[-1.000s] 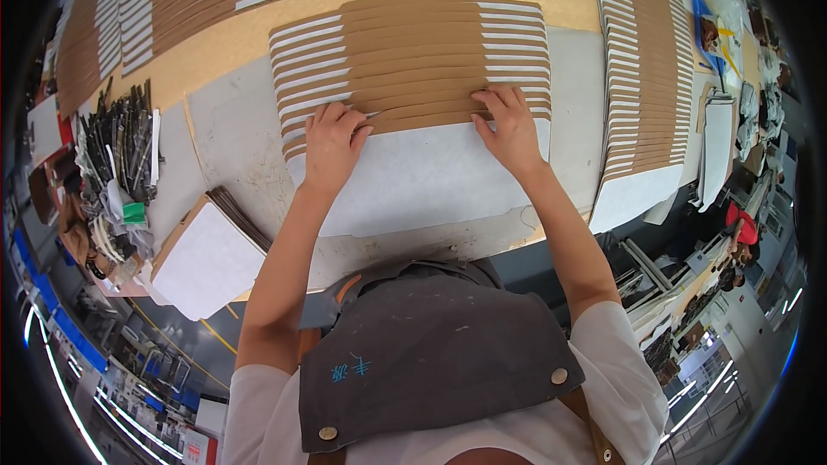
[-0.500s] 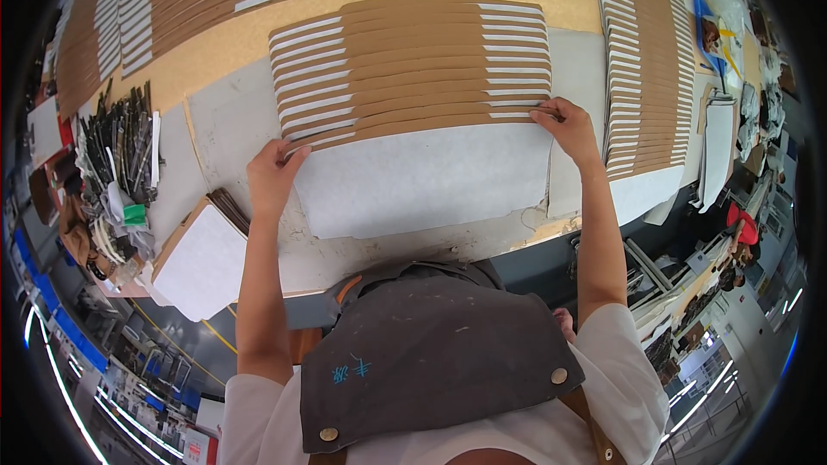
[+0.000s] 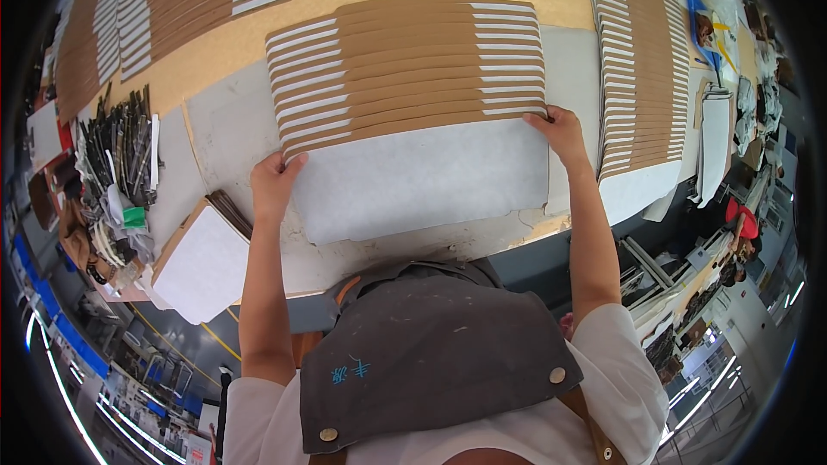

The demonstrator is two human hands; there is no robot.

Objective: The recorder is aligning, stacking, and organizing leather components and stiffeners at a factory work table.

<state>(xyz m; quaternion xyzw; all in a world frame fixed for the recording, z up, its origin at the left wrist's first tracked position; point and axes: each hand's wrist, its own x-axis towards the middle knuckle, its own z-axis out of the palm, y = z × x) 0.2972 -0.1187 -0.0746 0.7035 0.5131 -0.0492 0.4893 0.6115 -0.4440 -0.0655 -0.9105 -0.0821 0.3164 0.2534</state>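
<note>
In front of me a row of overlapping brown panels (image 3: 409, 65) with white strips at both ends lies fanned out on the table. The nearest panel (image 3: 422, 181) shows a wide, plain white face. At its left upper corner my left hand (image 3: 276, 182) is closed in a pinch, thumb over the white face and fingers curled at the edge. My right hand (image 3: 562, 133) pinches the opposite corner the same way, thumb on top. The fingertips beneath are partly hidden.
More fanned brown panels (image 3: 650, 60) lie to the right, and others (image 3: 194, 0) at the far left. Dark narrow strips (image 3: 129, 142) are heaped on the left. A small white-topped stack (image 3: 202, 263) sits by the near left edge. A blue tray (image 3: 702, 30) stands far right.
Both hands have shifted slightly toward me, still at the row's two sides. The front brown edges, slightly raised and uneven before, now lie more evenly.
</note>
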